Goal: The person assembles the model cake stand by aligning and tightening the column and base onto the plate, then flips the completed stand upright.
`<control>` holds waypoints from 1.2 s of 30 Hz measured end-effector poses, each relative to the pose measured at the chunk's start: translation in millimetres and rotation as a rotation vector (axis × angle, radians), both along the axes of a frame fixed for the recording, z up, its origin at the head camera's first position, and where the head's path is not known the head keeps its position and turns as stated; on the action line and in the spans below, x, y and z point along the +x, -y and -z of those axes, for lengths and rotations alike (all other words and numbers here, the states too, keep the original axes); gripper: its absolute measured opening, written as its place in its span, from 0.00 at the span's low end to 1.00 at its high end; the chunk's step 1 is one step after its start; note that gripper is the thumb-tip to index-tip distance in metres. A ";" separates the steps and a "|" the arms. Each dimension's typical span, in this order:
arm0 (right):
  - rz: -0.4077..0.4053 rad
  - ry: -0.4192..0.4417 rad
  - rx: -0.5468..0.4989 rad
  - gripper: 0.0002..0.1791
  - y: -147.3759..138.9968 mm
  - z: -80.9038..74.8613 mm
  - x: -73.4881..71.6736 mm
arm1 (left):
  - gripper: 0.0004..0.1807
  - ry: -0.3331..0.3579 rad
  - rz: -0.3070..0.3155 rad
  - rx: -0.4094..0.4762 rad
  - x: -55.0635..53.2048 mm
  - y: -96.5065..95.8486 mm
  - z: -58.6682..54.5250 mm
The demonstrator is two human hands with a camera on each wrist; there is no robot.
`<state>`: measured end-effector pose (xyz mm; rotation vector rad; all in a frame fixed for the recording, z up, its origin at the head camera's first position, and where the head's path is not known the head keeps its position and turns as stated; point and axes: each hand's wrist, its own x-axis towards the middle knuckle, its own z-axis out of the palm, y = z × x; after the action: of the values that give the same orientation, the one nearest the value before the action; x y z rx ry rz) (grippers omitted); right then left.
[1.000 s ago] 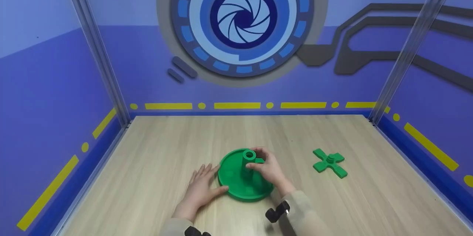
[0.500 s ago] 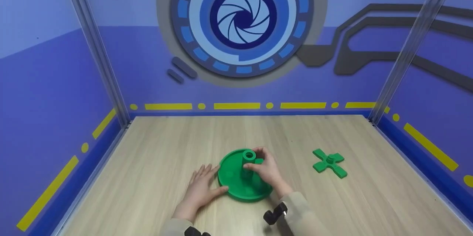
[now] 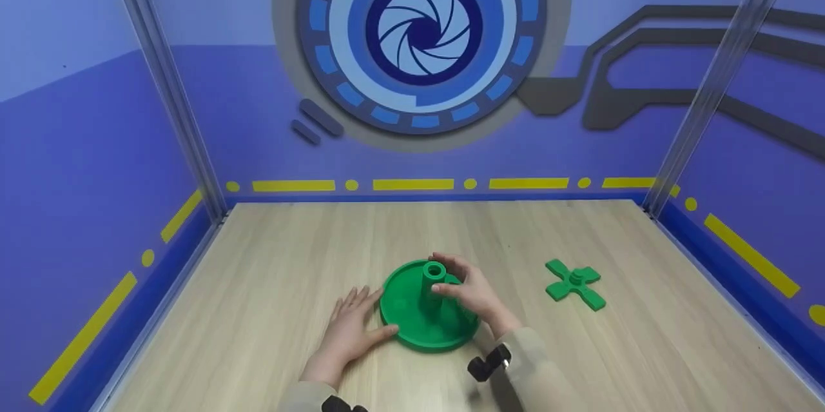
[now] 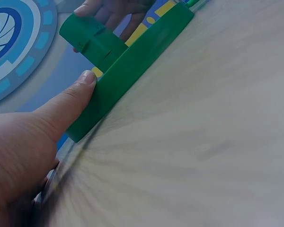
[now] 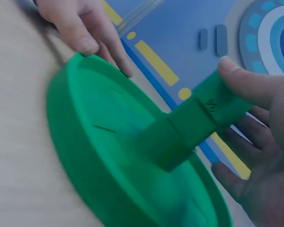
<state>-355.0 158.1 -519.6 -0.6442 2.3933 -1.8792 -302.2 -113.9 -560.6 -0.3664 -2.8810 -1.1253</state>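
The right hand [image 3: 477, 296] pinches, with bent thumb and fingers, the green post [image 3: 428, 289], which stands upright in the round green dish [image 3: 403, 312] on the desk [image 3: 258, 309]. The left hand [image 3: 350, 333] lies beside this dish, fingers nearly straight, thumb spread apart and touching the rim.

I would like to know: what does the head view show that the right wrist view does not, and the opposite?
Only the head view shows the green cross-shaped piece, lying apart on the wooden tabletop, the beige sleeves, and the open top of the green tube.

Only the right wrist view shows the small triangular mark on the tube's side.

Both share the round green dish, the tube standing in it, the left hand at its rim, and the right hand with its thumb on the tube.
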 end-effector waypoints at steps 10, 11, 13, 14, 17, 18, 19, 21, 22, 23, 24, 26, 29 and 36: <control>-0.052 0.035 0.073 0.30 -4.1 -7.4 0.4 | 0.49 -0.007 -0.002 -0.008 -0.6 0.1 0.5; -0.048 0.034 0.075 0.30 -3.8 -7.3 0.5 | 0.49 -0.008 -0.002 -0.011 -0.7 0.2 0.5; -0.039 0.017 0.081 0.30 -3.2 -7.5 1.2 | 0.49 -0.010 -0.002 -0.015 -1.0 0.4 0.9; -0.032 0.010 0.084 0.30 -2.8 -7.3 1.5 | 0.49 -0.013 0.002 -0.016 -0.9 0.6 0.7; -0.003 -0.003 0.089 0.29 -1.1 -6.7 2.0 | 0.49 -0.013 0.002 -0.017 -0.9 0.8 0.5; 0.009 -0.009 0.090 0.28 -0.5 -6.4 2.2 | 0.49 -0.014 0.003 -0.016 -0.9 0.7 0.5; 0.021 -0.008 0.089 0.28 0.3 -5.9 2.3 | 0.49 -0.015 0.003 -0.015 -0.9 0.7 0.5; 0.045 -0.006 0.083 0.28 1.7 -5.0 2.5 | 0.49 -0.014 0.000 -0.015 -1.0 0.5 0.5; 0.055 -0.002 0.077 0.28 2.4 -5.1 2.7 | 0.49 -0.015 0.000 -0.014 -1.0 0.4 0.4; 0.065 0.001 0.071 0.28 3.0 -4.4 2.6 | 0.49 -0.015 -0.001 -0.015 -1.1 0.3 0.6; 0.072 0.001 0.066 0.27 3.7 -4.0 2.8 | 0.49 -0.015 -0.001 -0.016 -1.1 0.2 0.9; 0.090 0.003 0.054 0.28 5.1 -3.2 3.4 | 0.49 -0.013 -0.004 -0.017 -1.3 0.1 1.4; 0.109 -0.001 0.040 0.28 6.4 -1.4 3.2 | 0.50 -0.009 -0.009 -0.022 -1.7 0.0 2.8; 0.164 -0.031 0.059 0.28 9.0 2.0 3.7 | 0.50 -0.004 -0.007 -0.028 -1.4 0.2 2.4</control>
<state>-351.3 149.1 -521.6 -0.4902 2.5832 -1.8605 -303.7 -114.2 -563.0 -0.3587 -2.8946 -1.0828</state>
